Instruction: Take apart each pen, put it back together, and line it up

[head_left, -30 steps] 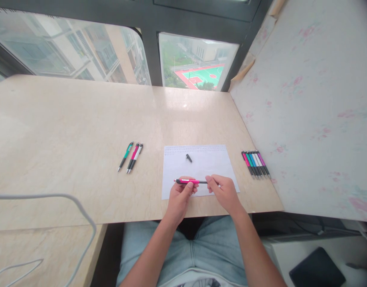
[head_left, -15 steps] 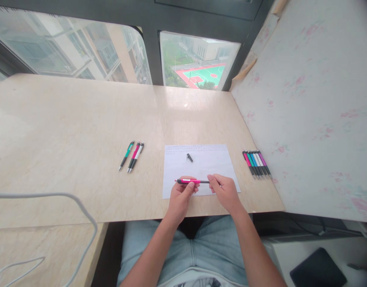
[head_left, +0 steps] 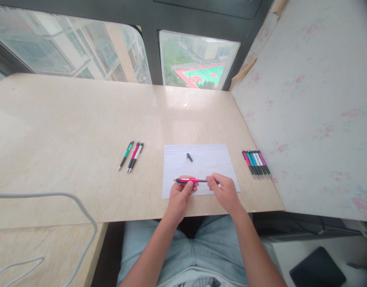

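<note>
My left hand [head_left: 180, 195] is closed around the pink barrel of a pen [head_left: 189, 181], which lies level above the lower part of a white sheet of paper [head_left: 171, 167]. At the pen's right end, my right hand [head_left: 221, 188] pinches the thin dark front section. Its fingers cover the tip. On the paper, just beyond my hands, rests a small black piece [head_left: 189, 157] whose exact kind I cannot make out. Small rows of writing run along the sheet's top edge.
Left of the paper lie a green pen [head_left: 126, 155], a pink pen [head_left: 133, 157] and a white pen [head_left: 137, 154]. Several colored pens [head_left: 257, 163] form a row near the right wall. A pale cable [head_left: 78, 203] loops over the desk's left side [head_left: 52, 159].
Both hands and the pen stay almost in place. The right fingers have shifted very slightly left along the pen's dark end.
</note>
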`<state>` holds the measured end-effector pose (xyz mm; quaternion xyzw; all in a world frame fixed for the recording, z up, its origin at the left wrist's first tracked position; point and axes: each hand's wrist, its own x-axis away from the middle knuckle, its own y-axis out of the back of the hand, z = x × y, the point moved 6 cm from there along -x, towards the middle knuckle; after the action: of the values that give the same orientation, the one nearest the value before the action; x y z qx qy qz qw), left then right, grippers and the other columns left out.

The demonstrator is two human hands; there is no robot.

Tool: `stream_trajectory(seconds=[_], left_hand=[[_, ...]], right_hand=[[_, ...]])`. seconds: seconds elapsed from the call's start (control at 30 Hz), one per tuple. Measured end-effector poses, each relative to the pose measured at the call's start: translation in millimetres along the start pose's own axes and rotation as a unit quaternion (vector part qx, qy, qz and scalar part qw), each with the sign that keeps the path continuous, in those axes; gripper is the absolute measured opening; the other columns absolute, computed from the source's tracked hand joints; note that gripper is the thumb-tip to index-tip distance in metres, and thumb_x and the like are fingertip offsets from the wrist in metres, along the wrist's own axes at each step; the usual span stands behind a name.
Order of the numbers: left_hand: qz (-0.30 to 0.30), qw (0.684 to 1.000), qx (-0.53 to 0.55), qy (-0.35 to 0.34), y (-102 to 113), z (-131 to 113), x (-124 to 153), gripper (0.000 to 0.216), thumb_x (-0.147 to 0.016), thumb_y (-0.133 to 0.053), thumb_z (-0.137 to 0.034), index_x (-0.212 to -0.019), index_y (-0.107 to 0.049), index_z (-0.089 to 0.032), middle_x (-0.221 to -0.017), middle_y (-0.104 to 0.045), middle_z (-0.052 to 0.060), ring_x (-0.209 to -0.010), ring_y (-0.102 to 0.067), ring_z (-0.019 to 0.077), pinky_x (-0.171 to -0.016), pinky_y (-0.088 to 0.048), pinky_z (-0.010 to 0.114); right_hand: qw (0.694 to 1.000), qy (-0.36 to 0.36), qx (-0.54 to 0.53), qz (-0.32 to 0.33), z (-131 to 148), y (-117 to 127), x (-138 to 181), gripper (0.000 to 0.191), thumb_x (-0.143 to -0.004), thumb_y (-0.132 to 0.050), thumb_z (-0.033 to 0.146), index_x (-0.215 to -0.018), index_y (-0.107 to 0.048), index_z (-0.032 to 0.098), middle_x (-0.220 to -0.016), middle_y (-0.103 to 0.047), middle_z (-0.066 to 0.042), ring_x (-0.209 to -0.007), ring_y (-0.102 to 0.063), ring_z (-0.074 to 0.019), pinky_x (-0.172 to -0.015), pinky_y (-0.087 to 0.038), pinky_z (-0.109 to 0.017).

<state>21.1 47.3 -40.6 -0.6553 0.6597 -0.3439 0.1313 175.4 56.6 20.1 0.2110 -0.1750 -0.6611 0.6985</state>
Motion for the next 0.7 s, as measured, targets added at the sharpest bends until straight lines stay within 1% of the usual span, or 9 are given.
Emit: stream_trajectory(seconds=[0.13,0.23,0.4,0.5,0.57,0.63,0.67,0.7], left_hand=[[-0.004,1.0,-0.002,0.003,1.1,1.1,0.1,0.023,-0.08,-0.077,-0.033,-0.093,-0.071,-0.015,-0.08,-0.069,0.005,-0.071,-0.058,0.0112,-0.069,-0.045,0.024],[-0.003,1.0,-0.001,0.002,0.9,0.8,0.3,0.022,-0.08,-0.077,-0.032,-0.093,-0.071,-0.015,-0.079,-0.069,0.004,-0.071,-0.058,0.0108,-0.069,-0.045,0.024],[0.002,1.0,0.017,0.003,-1.0,-0.4,1.6,0.021,-0.081,-0.076,-0.031,-0.093,-0.071,-0.015,-0.08,-0.068,0.004,-0.071,-0.059,0.0111,-0.07,-0.045,0.025],[-0.005,1.0,0.028,0.006,-0.8,-0.9,1.9,0.022,-0.08,-0.077,-0.033,-0.092,-0.071,-0.015,-0.08,-0.068,0.004,-0.071,-0.059,0.0116,-0.069,-0.046,0.026],[-0.016,0.999,0.038,0.009,0.3,-1.2,1.3,0.022,-0.079,-0.077,-0.032,-0.091,-0.072,-0.015,-0.079,-0.068,0.004,-0.07,-0.059,0.011,-0.068,-0.046,0.025],[-0.028,0.998,0.053,0.014,1.4,-1.6,0.6,0.022,-0.079,-0.078,-0.031,-0.091,-0.072,-0.015,-0.078,-0.068,0.004,-0.068,-0.059,0.0102,-0.067,-0.046,0.024],[-0.032,0.998,0.061,0.015,1.8,-2.0,0.2,0.021,-0.078,-0.078,-0.031,-0.091,-0.072,-0.015,-0.078,-0.068,0.004,-0.067,-0.058,0.0099,-0.067,-0.046,0.024],[-0.034,0.997,0.068,0.015,1.9,-2.3,-0.1,0.021,-0.078,-0.079,-0.03,-0.091,-0.072,-0.015,-0.078,-0.068,0.004,-0.067,-0.058,0.0098,-0.067,-0.046,0.024]], right_hand=[[1.0,-0.011,0.019,0.0,-1.9,-1.4,1.6,0.048,-0.098,-0.045,0.047,-0.059,-0.05,0.021,-0.053,-0.05,0.002,-0.053,-0.048,-0.013,-0.055,-0.035,-0.026],[1.0,-0.015,0.02,0.002,-0.7,-1.1,1.2,0.049,-0.098,-0.045,0.048,-0.057,-0.049,0.02,-0.052,-0.048,0.002,-0.052,-0.046,-0.0126,-0.054,-0.034,-0.026],[1.0,-0.013,-0.013,0.015,2.7,-0.4,0.7,0.047,-0.095,-0.05,0.049,-0.058,-0.053,0.021,-0.054,-0.055,0.001,-0.054,-0.05,-0.0137,-0.056,-0.038,-0.027],[0.997,0.002,-0.071,0.022,3.4,-1.6,0.1,0.047,-0.094,-0.05,0.052,-0.06,-0.056,0.021,-0.058,-0.059,-0.001,-0.057,-0.054,-0.0151,-0.058,-0.042,-0.028],[0.99,-0.002,-0.14,0.007,-0.7,-2.2,-3.7,0.05,-0.097,-0.041,0.056,-0.066,-0.06,0.02,-0.063,-0.062,-0.003,-0.06,-0.057,-0.0162,-0.059,-0.045,-0.029],[0.979,-0.032,-0.197,-0.026,-10.7,-3.3,-11.8,0.053,-0.098,-0.033,0.057,-0.074,-0.061,0.02,-0.067,-0.063,-0.005,-0.061,-0.058,-0.0167,-0.056,-0.045,-0.029],[0.976,-0.056,-0.206,-0.043,-16.9,-4.7,-17.3,0.051,-0.098,-0.034,0.057,-0.076,-0.061,0.02,-0.068,-0.064,-0.005,-0.06,-0.058,-0.0165,-0.054,-0.045,-0.028],[0.976,-0.081,-0.195,-0.057,-22.9,-6.6,-23.4,0.044,-0.096,-0.041,0.055,-0.077,-0.06,0.02,-0.069,-0.065,-0.005,-0.06,-0.058,-0.0165,-0.053,-0.045,-0.028]])
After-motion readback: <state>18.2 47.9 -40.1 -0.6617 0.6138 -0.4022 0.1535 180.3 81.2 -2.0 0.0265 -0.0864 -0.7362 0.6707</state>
